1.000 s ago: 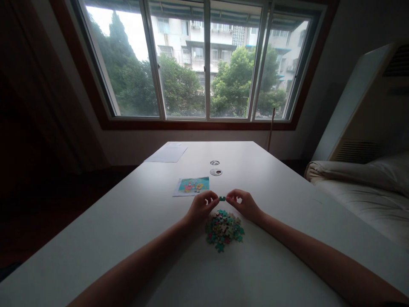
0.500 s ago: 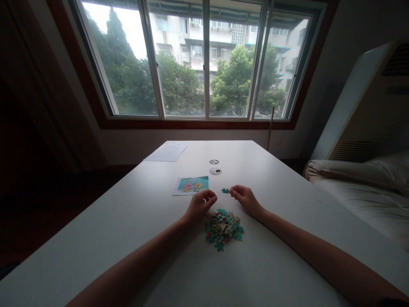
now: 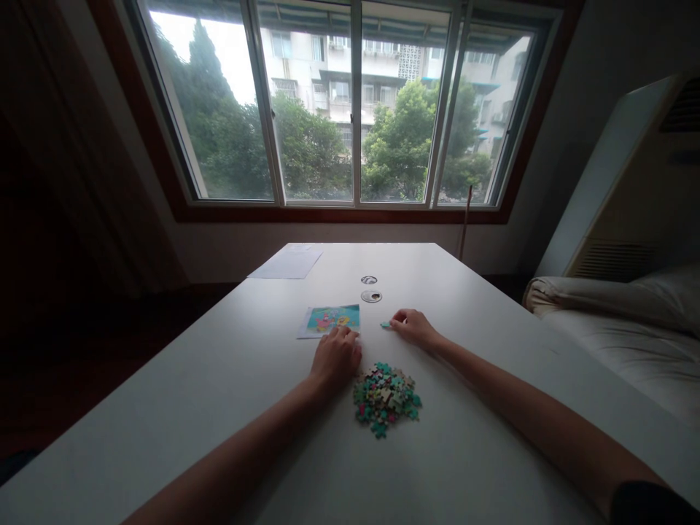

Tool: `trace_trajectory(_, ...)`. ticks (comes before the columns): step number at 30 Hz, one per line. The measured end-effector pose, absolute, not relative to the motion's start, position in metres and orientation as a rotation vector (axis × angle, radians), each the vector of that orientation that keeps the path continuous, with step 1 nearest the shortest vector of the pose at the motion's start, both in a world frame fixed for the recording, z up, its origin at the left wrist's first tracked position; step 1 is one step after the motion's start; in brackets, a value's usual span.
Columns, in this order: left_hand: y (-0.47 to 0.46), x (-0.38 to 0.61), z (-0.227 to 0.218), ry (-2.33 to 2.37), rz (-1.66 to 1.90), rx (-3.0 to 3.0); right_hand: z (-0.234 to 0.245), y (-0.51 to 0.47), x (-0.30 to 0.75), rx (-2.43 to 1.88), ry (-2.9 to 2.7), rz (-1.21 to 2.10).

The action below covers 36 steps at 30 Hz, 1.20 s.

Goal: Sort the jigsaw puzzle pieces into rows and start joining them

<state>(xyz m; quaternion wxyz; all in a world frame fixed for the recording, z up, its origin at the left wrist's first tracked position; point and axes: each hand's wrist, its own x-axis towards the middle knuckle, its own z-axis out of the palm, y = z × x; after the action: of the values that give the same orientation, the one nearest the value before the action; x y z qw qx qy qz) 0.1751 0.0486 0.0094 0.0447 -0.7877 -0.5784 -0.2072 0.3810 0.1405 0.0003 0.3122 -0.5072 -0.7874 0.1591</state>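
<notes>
Right hand [image 3: 413, 328]: thumb and fingers pinching one green puzzle piece [image 3: 385, 325]; contact with the white table [image 3: 464, 452] unclear. Left hand [image 3: 336, 357]: palm down, fingers bent, close together, at the near right corner of the picture sheet [image 3: 322, 318]. Puzzle pile [image 3: 386, 397]: mid-table, between the forearms. Papers [image 3: 287, 265]: far left corner. Two discs [image 3: 370, 297]: toward the far edge. Window [image 3: 399, 138]: beyond that edge. Sofa [image 3: 628, 335]: past the right edge.
</notes>
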Motion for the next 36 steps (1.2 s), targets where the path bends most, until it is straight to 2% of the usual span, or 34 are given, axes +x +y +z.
trace_trajectory(17, 0.047, 0.178, 0.008, -1.745, -0.501, -2.369, -0.008, 0.185, 0.346, -1.282, -2.221, 0.255)
trace_trajectory(36, 0.046, 0.178, 0.009, -1.732, -0.494, -2.357, -0.01, 0.196, 0.334, -1.357, -2.134, 0.283)
